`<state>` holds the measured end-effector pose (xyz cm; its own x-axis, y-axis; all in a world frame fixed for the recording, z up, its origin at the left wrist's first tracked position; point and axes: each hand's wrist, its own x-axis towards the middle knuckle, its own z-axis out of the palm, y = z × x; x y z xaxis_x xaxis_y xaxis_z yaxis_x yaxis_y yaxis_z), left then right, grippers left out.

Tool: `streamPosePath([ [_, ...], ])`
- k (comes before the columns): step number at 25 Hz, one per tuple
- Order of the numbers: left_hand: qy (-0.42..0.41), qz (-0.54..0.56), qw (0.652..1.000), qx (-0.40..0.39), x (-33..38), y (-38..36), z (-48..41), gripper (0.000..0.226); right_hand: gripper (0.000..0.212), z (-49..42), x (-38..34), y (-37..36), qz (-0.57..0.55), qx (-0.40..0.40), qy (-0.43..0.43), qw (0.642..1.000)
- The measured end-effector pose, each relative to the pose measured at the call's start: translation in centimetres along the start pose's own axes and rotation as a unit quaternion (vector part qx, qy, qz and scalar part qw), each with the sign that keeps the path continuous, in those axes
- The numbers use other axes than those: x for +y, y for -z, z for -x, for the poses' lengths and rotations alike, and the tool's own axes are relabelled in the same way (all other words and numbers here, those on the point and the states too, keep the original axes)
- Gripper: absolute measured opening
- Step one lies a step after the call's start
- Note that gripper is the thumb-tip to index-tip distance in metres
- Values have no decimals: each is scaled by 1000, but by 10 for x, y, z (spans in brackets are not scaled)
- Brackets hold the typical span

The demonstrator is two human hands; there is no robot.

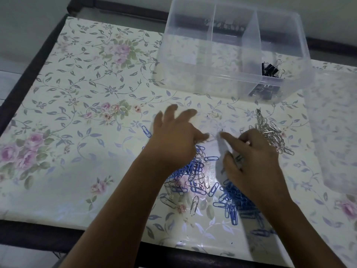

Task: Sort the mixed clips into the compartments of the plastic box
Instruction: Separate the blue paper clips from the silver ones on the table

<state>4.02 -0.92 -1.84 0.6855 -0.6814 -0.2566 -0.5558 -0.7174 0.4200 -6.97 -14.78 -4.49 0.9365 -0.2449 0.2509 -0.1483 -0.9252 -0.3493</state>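
A mixed heap of blue and silver paper clips [195, 176] lies on the floral table, with a mostly blue pile [231, 198] to its right and a silver pile [270, 132] further back right. My left hand [173, 138] hovers over the heap; its thumb and a bent finger pinch a silver clip [210, 135] while the other fingers spread. My right hand [255, 157] sits beside the silver pile, forefinger stretched left, other fingers curled around what look like silver clips. The clear plastic box [210, 80] stands behind; its right compartment holds black binder clips [271, 69].
A translucent lid [334, 132] lies at the right edge of the table. One stray blue clip [146, 131] rests left of my left hand. The floral tablecloth [77, 113] spreads to the left, and the table's dark front edge [38, 233] is near.
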Motion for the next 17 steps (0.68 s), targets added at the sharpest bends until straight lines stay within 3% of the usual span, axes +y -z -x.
streamPosePath([
  [3, -26, -18, 998, -52, 4, -4, 2, 67, 42, -2, -4, -2, -9, 10, 20, 1000],
  [8, 8, 107, 983, 149, -4, 0, -3, 54, 43, 0, -5, -6, 5, -1, 31, 1000],
  [11, 53, 94, 985, 138, -8, 0, -4, 31, 44, 0, 0, -4, 39, -15, 23, 999],
  [14, 70, 108, 981, 143, -7, 0, -2, 29, 44, -2, 5, 2, 42, 6, -24, 999],
  [17, 92, 129, 976, 150, -9, 1, -3, 27, 36, 1, -4, -3, 9, -14, 40, 999],
])
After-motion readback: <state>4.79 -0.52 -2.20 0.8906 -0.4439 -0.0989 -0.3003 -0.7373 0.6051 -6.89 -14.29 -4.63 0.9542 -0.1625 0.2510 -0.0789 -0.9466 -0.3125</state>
